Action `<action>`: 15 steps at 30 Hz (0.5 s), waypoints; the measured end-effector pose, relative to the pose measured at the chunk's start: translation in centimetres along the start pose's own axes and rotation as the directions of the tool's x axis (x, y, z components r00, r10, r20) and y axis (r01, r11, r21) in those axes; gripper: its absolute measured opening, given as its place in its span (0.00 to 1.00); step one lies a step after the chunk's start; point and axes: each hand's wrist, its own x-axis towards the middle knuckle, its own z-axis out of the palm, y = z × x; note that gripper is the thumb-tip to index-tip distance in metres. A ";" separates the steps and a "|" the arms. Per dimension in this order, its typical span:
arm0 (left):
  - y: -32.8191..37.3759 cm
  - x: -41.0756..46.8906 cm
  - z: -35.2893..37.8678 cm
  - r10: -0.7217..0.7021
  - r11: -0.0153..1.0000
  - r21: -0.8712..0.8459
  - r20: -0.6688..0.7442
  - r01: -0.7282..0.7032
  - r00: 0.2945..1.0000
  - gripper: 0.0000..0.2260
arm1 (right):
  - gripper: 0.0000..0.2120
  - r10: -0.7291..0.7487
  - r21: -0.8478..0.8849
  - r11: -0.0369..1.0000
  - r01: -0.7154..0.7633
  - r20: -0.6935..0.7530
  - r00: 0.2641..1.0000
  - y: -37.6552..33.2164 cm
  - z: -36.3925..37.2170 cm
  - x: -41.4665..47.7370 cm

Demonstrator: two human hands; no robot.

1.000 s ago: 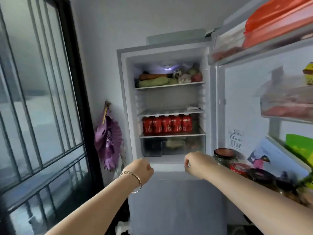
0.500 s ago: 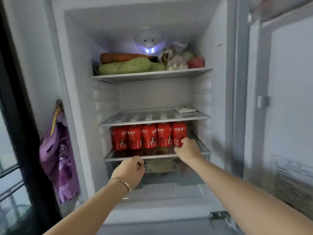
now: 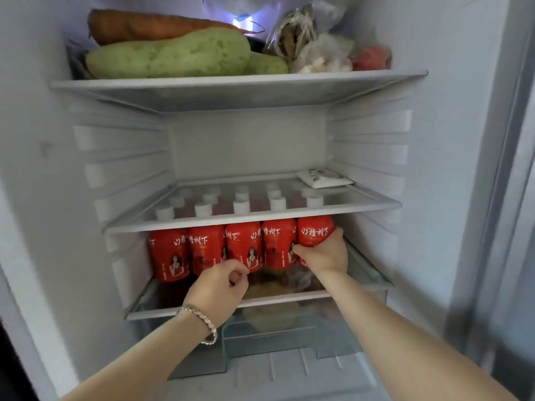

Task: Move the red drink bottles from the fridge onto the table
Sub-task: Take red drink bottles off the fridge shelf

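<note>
Several red drink bottles [image 3: 243,250] with white caps stand in rows on the fridge's lower glass shelf [image 3: 278,299]. My right hand [image 3: 324,254] is wrapped around the lower part of the rightmost front bottle [image 3: 315,230], which is lifted slightly higher than its neighbours. My left hand [image 3: 221,287], with a bracelet on the wrist, hovers in front of the second and third bottles with fingers curled and nothing in it. The table is out of view.
The middle glass shelf [image 3: 252,218] sits just above the bottle caps and carries a small white packet [image 3: 324,178]. The top shelf holds green gourds [image 3: 170,56], a carrot and bagged food. A clear drawer [image 3: 260,337] lies below the bottles. The fridge's right wall [image 3: 451,169] is close.
The view has closed in on the fridge interior. My right hand has gone from touching the rightmost bottle to gripping it. My left hand has risen to the bottle row.
</note>
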 end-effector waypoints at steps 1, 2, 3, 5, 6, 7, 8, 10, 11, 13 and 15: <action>0.4 0.1 0.1 0.029 0.999 -0.031 0.003 -0.029 1.000 0.09 | 0.35 -0.002 -0.003 1.000 0.002 -0.029 1.000 -0.1 -0.1 -0.6; 0.8 0.1 0.2 0.068 0.996 -0.061 -0.003 -0.068 0.998 0.09 | 0.35 -0.012 -0.004 1.000 0.012 -0.056 0.998 0.0 -0.1 -1.4; 1.3 -0.2 0.2 0.109 0.990 -0.084 -0.017 -0.110 0.994 0.10 | 0.35 -0.033 -0.002 0.999 0.033 -0.081 0.996 0.2 -0.2 -2.3; 2.3 -0.7 0.1 0.204 0.971 -0.111 -0.070 -0.211 0.976 0.12 | 0.35 -0.088 0.038 0.995 0.094 -0.123 0.989 0.4 -0.5 -4.2; 2.7 -0.9 -0.1 0.251 0.959 -0.110 -0.103 -0.262 0.962 0.12 | 0.36 -0.099 0.069 0.992 0.110 -0.140 0.985 0.4 -0.8 -5.1; 3.3 -1.2 -0.3 0.285 0.948 -0.105 -0.129 -0.299 0.950 0.11 | 0.37 -0.098 0.092 0.989 0.113 -0.154 0.983 0.5 -1.0 -5.8; 3.7 -1.4 -0.7 0.311 0.938 -0.109 -0.153 -0.328 0.938 0.09 | 0.38 -0.096 0.106 0.988 0.113 -0.156 0.983 0.4 -1.2 -6.6; 4.4 -1.4 -1.5 0.319 0.933 -0.127 -0.145 -0.338 0.936 0.05 | 0.40 -0.099 0.146 0.982 0.116 -0.119 0.988 0.5 -1.3 -8.0; 4.8 -1.3 -1.9 0.328 0.934 -0.110 -0.120 -0.341 0.937 0.12 | 0.40 -0.107 0.168 0.978 0.121 -0.092 0.990 0.5 -1.3 -8.7; 5.4 -0.8 -2.3 0.354 0.934 -0.033 -0.047 -0.355 0.934 0.24 | 0.40 -0.176 0.155 0.972 0.179 -0.031 0.984 0.5 -0.9 -10.1; 6.0 -0.7 -2.6 0.405 0.908 0.127 -0.021 -0.399 0.914 0.25 | 0.40 -0.272 0.063 0.961 0.269 0.047 0.961 0.0 0.0 -11.3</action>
